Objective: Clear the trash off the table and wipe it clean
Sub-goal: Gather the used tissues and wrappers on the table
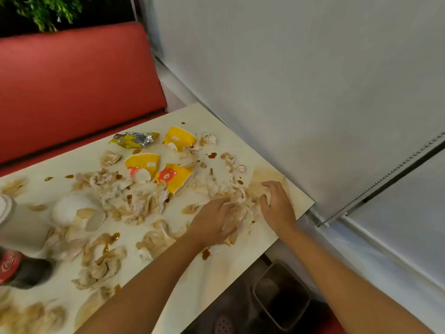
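**Napkin wad bunched at the table edge above the bin**

The bin (281,295) stands on the floor under the near right corner of the table (207,280). Just up and left of it, close to the table edge, lies a stained wad of napkins (237,214). The left hand (210,222) comes at the wad from the side away from the bin, and its fingers curl over the wad and hold it. The right hand (277,206) is on the bin's side of the wad. Its fingers are bent like a rake with the tips on the tabletop, and they appear to enclose nothing.

The wad sits between the two hands, nearer the left. Its long axis runs from the edge above the bin towards the yellow paper cups (168,174) farther up the table. The drop into the bin is therefore short, down and to the right, past the right hand.

Most of the work is still ahead, as far as I can judge. Farther from the bin there are more crumpled napkins, a foil wrapper (134,139), a cola bottle (16,268) and brown spills (212,155).
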